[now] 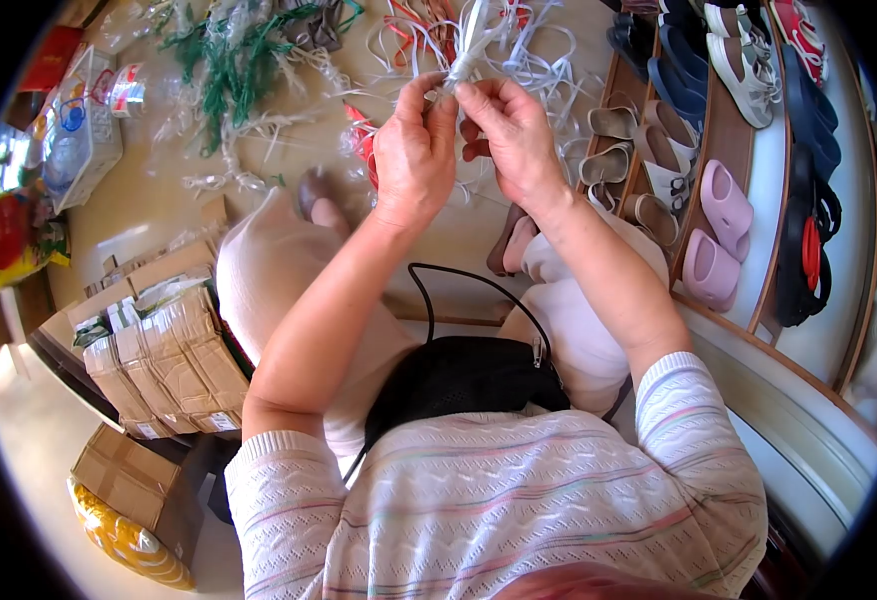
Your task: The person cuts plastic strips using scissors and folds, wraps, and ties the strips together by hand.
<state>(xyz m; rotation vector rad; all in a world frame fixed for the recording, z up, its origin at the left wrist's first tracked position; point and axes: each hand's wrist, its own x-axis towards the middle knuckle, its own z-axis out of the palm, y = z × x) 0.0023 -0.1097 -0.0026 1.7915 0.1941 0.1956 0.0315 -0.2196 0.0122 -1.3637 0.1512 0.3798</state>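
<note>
Both hands meet in front of me, pinching the end of a bundle of white plastic strips point(470, 52). My left hand point(414, 158) has its thumb and fingers closed at the bundle's near end. Beside it, my right hand point(512, 132) presses thumb against curled fingers at the same spot. The exact point of contact is partly hidden by the fingertips. Beyond the hands, loose white strips point(549, 58) and red-orange strips point(421, 25) lie on the floor. A red piece of packaging point(362, 140) is just left of my left hand.
Green netting point(234, 65) lies on the floor ahead to the left. Flattened cardboard boxes point(169, 350) stand by my left leg, with a closed carton point(127, 468) behind. On the right is a shoe rack point(749, 170) with slippers and shoes. A black bag point(459, 380) rests on my lap.
</note>
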